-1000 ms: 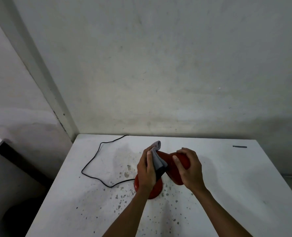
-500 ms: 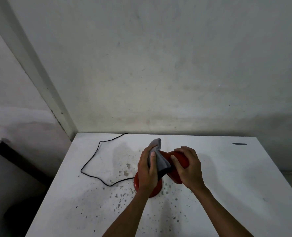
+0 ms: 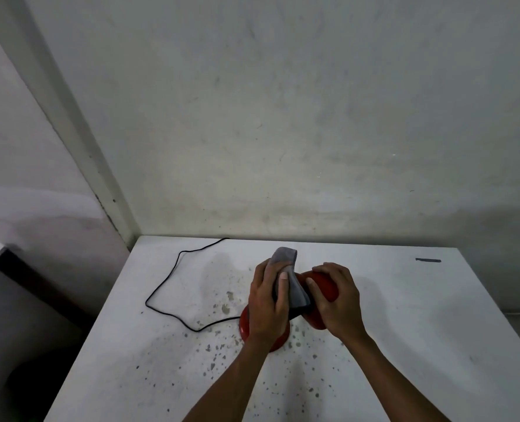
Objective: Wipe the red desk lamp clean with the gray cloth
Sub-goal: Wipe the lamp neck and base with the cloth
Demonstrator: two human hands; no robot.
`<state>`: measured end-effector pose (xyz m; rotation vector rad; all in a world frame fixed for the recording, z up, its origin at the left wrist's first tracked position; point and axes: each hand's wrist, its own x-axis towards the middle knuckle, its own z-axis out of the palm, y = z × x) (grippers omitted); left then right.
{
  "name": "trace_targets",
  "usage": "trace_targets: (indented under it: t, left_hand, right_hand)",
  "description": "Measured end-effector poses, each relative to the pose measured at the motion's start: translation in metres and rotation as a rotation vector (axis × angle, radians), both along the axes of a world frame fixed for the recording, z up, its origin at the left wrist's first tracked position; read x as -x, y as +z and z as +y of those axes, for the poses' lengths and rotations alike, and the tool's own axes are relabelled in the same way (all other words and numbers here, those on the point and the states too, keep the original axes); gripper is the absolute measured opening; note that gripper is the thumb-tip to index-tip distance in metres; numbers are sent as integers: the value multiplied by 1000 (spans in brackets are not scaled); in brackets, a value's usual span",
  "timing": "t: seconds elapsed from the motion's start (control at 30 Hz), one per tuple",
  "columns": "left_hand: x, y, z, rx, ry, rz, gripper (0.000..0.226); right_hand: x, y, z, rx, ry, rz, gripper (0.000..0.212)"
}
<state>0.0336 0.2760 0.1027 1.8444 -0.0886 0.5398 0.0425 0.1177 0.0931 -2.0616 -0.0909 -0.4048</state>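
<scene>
Your left hand [image 3: 268,303] has its fingers clamped on the gray cloth [image 3: 289,281], pressing it against the red desk lamp [image 3: 325,287], while your right hand [image 3: 338,303] has its fingers wrapped around the lamp's shade. The lamp stands mid-desk [image 3: 420,330] on speckled white, its round base [image 3: 245,325] mostly hidden under your left wrist. A black cord [image 3: 164,287] loops off to the left, and a dark strip [image 3: 428,260] lies well apart near the right rear corner.

White speckled tabletop [image 3: 404,330]: lower frame, abutting pale plaster wall [image 3: 283,117] behind. Red desk lamp [image 3: 325,289]: centre, on tabletop. Gray cloth [image 3: 289,278]: against lamp's left. Thin black cord [image 3: 164,287]: looping left of lamp. Short dark strip [image 3: 428,260]: right rear of tabletop.
</scene>
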Motion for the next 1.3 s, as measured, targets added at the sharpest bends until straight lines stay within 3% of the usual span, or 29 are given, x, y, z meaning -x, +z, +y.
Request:
trace_targets:
  t: [0.1, 0.2, 0.33, 0.4, 0.47, 0.53, 0.63, 0.8, 0.9, 1.03, 1.13, 1.3]
  left_hand:
    - [-3, 2, 6, 201, -62, 55, 31]
    - [-6, 5, 15, 307, -110, 156, 46]
    - [-12, -7, 23, 332, -91, 261, 40]
    - [-11, -6, 19, 305, -80, 220, 51]
    - [-6, -1, 10, 266, -67, 130, 46]
    - [-1, 5, 1, 143, -47, 32, 31]
    - [-2, 0, 1, -73, -46, -14, 36]
    - [-3, -3, 11, 227, -72, 144, 38]
    - [-8, -10, 20, 260, -78, 233, 36]
    - [-5, -7, 15, 284, -59, 202, 37]
    - [2, 11, 2, 137, -39, 72, 39]
    - [3, 3, -4, -365, 59, -45, 45]
  right_hand:
    - [-1, 0, 0, 15, 8, 8, 38]
    - [-1, 2, 0, 5, 4, 8, 35]
    - [0, 4, 0, -8, 9, 2, 36]
    - [-1, 2, 1, -3, 5, 5, 32]
    - [-2, 2, 2, 4, -5, -2, 30]
    - [-1, 2, 2, -3, -9, -13, 32]
    - [1, 2, 0, -13, -11, -17, 34]
    - [-2, 1, 0, 9, -2, 11, 32]
    - [-1, 4, 0, 7, 4, 7, 37]
    - [0, 6, 2, -4, -5, -4, 36]
    - [0, 6, 4, -66, -19, -19, 29]
    - [0, -1, -1, -99, -20, 11, 20]
